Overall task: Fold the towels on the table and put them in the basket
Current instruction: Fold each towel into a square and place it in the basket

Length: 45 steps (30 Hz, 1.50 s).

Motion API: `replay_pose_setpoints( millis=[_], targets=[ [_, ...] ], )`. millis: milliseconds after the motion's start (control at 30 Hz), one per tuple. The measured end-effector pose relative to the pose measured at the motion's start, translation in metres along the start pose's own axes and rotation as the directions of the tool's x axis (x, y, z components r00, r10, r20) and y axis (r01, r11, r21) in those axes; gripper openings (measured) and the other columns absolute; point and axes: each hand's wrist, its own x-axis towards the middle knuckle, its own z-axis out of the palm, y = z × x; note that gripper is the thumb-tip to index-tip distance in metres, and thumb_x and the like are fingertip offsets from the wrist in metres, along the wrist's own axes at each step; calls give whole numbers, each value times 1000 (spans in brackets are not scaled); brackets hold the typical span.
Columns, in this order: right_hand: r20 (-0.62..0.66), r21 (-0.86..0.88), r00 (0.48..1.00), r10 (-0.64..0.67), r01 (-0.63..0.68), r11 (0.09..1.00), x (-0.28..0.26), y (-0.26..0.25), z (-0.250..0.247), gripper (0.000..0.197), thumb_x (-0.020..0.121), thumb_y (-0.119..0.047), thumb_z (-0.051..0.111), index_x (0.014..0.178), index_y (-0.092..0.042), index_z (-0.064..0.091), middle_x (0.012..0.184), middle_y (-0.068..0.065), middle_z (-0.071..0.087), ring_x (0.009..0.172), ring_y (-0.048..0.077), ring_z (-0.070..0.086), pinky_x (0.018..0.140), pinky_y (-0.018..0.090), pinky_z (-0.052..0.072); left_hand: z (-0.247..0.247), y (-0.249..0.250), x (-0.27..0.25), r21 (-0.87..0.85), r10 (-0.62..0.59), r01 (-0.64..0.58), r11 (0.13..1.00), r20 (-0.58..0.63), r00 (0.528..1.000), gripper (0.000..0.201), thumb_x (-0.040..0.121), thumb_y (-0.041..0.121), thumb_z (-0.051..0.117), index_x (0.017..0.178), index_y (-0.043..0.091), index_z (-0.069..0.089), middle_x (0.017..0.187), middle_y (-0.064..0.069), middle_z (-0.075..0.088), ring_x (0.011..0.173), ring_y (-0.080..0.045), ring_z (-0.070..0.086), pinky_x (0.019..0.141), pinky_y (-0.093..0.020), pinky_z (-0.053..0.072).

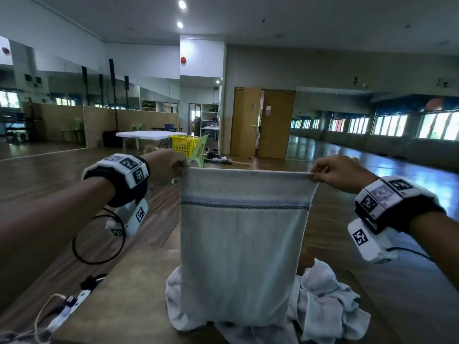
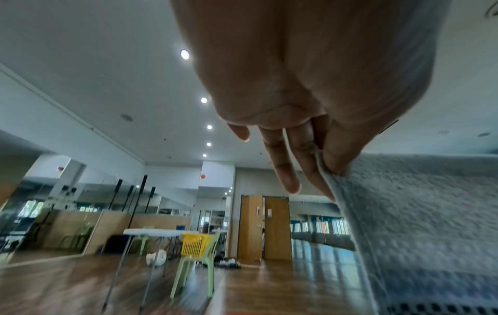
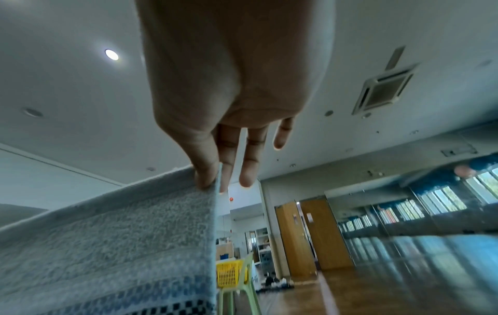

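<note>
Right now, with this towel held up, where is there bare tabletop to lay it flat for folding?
Bare wooden table shows left of the crumpled towel pile, bordered by the table's left edge and the cables at the near-left corner. A narrower strip lies right of the pile. The middle is crowded: the held towel hangs over the pile, hiding what lies behind.

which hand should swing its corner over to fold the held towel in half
Either, by a slight judgement the right hand: it and the left hand each pinch a top corner of the towel at equal height, and neither is blocked.
</note>
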Motion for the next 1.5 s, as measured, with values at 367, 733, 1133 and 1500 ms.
replay_pose_setpoints(
  millis=[367, 733, 1133, 1500],
  targets=[
    [478, -8, 877, 46, -48, 999, -117, 58, 228, 13, 84, -29, 63, 76, -39, 61, 78, -19, 62, 81, 2, 56, 89, 36, 43, 240, 9, -90, -183, 92, -5, 983, 469, 879, 21, 93, 23, 48, 107, 14, 61, 108, -1, 64, 105, -21, 58, 90, -29, 36],
    [445, 9, 873, 199, -227, 974, -121, 85, 332, 14, 82, -21, 64, 74, -31, 59, 75, -7, 65, 83, 21, 62, 88, 38, 45, 350, 14, -71, -106, -47, 107, 989, 457, 888, 14, 93, 28, 42, 92, 31, 55, 89, 13, 58, 90, -14, 51, 94, -38, 20],
    [501, -332, 846, 180, -4, 943, -59, 94, 384, 35, 83, -12, 46, 87, -34, 74, 110, -15, 67, 114, 19, 46, 85, 41, 24, 424, 3, -4, -213, -75, 186, 959, 442, 894, 9, 88, 28, 52, 91, 29, 60, 103, 7, 64, 107, -18, 54, 99, -42, 26],
    [492, -266, 860, 136, 0, 964, -65, 100, 392, 28, 87, -21, 48, 87, -30, 75, 97, -12, 67, 109, 16, 46, 87, 41, 22, 429, 3, 0, -307, -49, 210, 928, 457, 888, 14, 84, 31, 62, 83, 18, 65, 98, -2, 65, 94, -25, 60, 96, -44, 40]
  ],
)
